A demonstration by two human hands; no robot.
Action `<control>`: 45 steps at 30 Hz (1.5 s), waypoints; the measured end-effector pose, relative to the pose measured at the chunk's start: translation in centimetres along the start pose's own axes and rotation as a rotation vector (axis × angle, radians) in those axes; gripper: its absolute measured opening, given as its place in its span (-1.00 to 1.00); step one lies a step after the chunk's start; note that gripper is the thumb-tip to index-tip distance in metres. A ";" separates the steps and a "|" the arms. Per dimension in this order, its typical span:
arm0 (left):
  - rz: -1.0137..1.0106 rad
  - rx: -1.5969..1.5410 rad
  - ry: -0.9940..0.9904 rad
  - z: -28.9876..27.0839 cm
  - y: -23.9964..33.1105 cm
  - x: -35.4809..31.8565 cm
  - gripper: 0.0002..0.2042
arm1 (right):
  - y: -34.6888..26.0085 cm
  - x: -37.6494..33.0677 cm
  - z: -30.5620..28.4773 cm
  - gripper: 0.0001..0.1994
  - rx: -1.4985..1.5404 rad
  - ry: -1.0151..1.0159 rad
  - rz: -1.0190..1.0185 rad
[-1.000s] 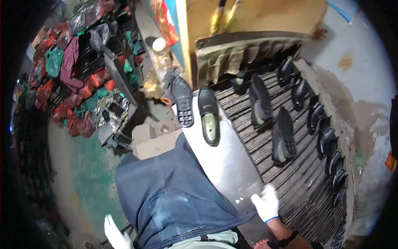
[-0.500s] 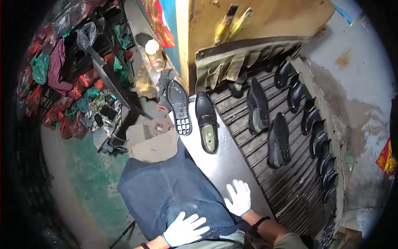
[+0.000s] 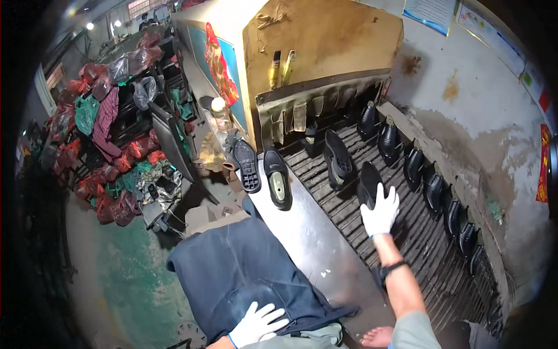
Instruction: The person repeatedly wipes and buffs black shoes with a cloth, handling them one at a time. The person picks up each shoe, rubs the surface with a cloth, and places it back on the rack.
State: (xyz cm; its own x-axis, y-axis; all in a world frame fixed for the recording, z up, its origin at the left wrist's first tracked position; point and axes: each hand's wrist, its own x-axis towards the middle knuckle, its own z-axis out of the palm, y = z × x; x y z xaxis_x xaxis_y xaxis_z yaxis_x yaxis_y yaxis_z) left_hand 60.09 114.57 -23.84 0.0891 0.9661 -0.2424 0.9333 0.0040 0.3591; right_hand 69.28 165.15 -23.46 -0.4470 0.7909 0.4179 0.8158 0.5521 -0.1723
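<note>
The right hand, white-gloved, is at the near end of a black shoe on the roller bed. Its fingers are parted; whether they pinch the shoe cannot be told, since the glove covers that end. The left hand, also gloved, lies with fingers spread on the dark blue cloth across the person's lap, holding nothing.

Between lap and rollers runs a bare metal ledge, which the right arm crosses. At the ledge's far end a black loafer with a greenish insole stands upright, just beside a sole-up shoe.

Beyond the shoe at the right hand lies a second black shoe, tipped on its side. A row of black shoes lines the bed's right edge. A flap curtain hangs across the mouth of the tan cabinet, blocking the view inside. Two brushes are at its front. Far left, red and green bags crowd a dark rack.
</note>
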 end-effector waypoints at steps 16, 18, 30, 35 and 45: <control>-0.145 -2.155 0.815 -12.9 -6.6 9.3 -0.24 | -8.0 -14.4 -5.4 -0.17 0.775 0.024 -0.292; -0.138 -2.253 0.783 -12.2 -7.1 6.7 -0.22 | -5.1 -9.0 -0.6 -0.05 0.517 0.030 0.168; -0.166 -1.877 0.831 -9.4 -15.6 0.4 -0.34 | 12.9 0.0 14.1 -0.71 1.636 -0.592 1.059; 0.073 -2.362 0.846 -8.5 -14.4 1.0 -0.31 | -2.2 -7.8 0.2 -0.26 2.223 -0.660 0.740; 0.196 -2.049 0.886 -12.6 -15.5 0.0 -0.33 | -17.3 -14.0 -7.5 -0.20 1.776 -0.932 0.300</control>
State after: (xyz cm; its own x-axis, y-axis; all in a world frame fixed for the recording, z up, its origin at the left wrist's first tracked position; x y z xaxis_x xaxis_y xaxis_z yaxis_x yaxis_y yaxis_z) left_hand 41.24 117.79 -18.05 -0.5704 0.8207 0.0322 -0.6312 -0.4631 0.6222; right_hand 64.21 142.56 -19.70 -0.8819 0.4359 -0.1796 -0.0455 -0.4580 -0.8878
